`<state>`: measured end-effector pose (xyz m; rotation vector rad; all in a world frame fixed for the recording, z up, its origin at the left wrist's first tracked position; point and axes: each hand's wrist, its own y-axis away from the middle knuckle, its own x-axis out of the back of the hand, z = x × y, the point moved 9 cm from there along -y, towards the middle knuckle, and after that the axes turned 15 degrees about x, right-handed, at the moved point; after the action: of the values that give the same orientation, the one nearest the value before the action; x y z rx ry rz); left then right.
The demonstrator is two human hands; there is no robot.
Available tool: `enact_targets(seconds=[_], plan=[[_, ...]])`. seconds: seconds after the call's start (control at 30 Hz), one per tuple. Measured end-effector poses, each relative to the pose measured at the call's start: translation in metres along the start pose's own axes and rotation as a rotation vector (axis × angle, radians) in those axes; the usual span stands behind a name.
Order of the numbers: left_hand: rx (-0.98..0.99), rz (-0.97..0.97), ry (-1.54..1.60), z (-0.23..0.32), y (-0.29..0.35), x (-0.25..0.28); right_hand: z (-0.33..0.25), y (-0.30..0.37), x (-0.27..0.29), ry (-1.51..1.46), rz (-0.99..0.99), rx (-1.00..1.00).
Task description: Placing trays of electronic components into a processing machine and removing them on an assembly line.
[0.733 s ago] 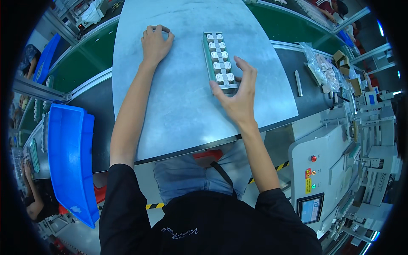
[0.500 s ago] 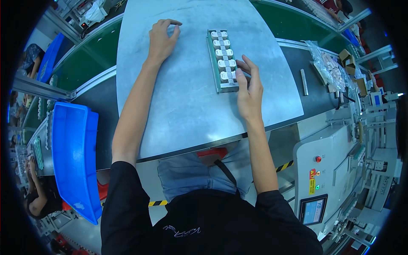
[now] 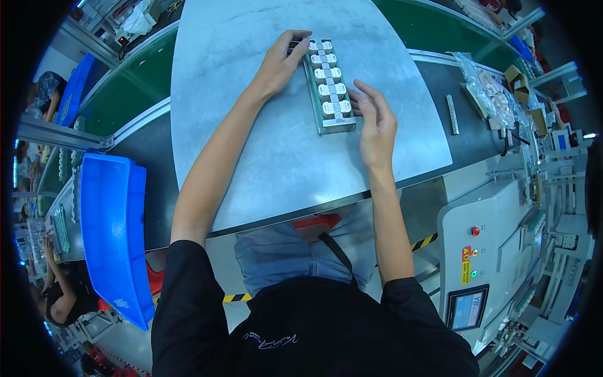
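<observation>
- Green fixture (image 3: 315,94): long, narrow, lying flat on pale metal board (image 3: 270,157), between left hand (image 3: 279,66) and right hand (image 3: 379,129).
- White blocks (image 3: 328,76): five in one row inside fixture, running from beside left hand down to beside right hand.
- Left hand: at fixture's far left corner, fingers bent, thumb a bit apart from forefinger; pinching or just touching, cannot tell.
- Right hand: just right of fixture's near end, fingers half bent and spread, thumb apart from forefinger; contact with edge too hard to make out.
- Right of right hand, past board's edge: thin metal strip (image 3: 452,115) on dark tabletop (image 3: 433,88); farther out, clear plastic bags (image 3: 487,94) and cardboard box (image 3: 518,81).
- Nearer the body, right of right hand: pale machine cabinet (image 3: 455,220) with red button (image 3: 475,231) and lit screen (image 3: 468,309).
- Left of left hand, nearer the body: long blue bin (image 3: 113,213), well apart.
- Beyond bin: co-worker (image 3: 69,292) in dark top.
</observation>
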<state>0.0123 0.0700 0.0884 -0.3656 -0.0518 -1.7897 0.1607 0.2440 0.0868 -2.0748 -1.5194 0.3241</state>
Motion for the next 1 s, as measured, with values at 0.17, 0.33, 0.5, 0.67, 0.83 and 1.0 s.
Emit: enact_targets(seconds=[0.17,0.33,0.5,0.67,0.83,1.0], plan=[[0.031,-0.007,0.074,-0.005,-0.004,0.005,0.005,0.007,0.003,-0.16,0.009,-0.186],[0.045,-0.032,0.049,-0.006,-0.002,0.005,0.005,0.007,-0.004,-0.105,-0.026,-0.153],[0.055,-0.14,0.141,0.001,0.004,-0.005,0.003,0.007,-0.004,-0.065,-0.034,-0.129],[0.124,-0.236,0.133,-0.004,0.004,-0.013,0.007,0.008,-0.005,-0.055,-0.042,-0.127],[0.119,-0.175,0.119,-0.005,0.0,-0.007,0.009,0.008,-0.006,-0.057,-0.04,-0.119],[0.171,-0.13,0.153,-0.016,-0.004,0.0,0.008,0.007,-0.006,-0.044,-0.049,-0.096]])
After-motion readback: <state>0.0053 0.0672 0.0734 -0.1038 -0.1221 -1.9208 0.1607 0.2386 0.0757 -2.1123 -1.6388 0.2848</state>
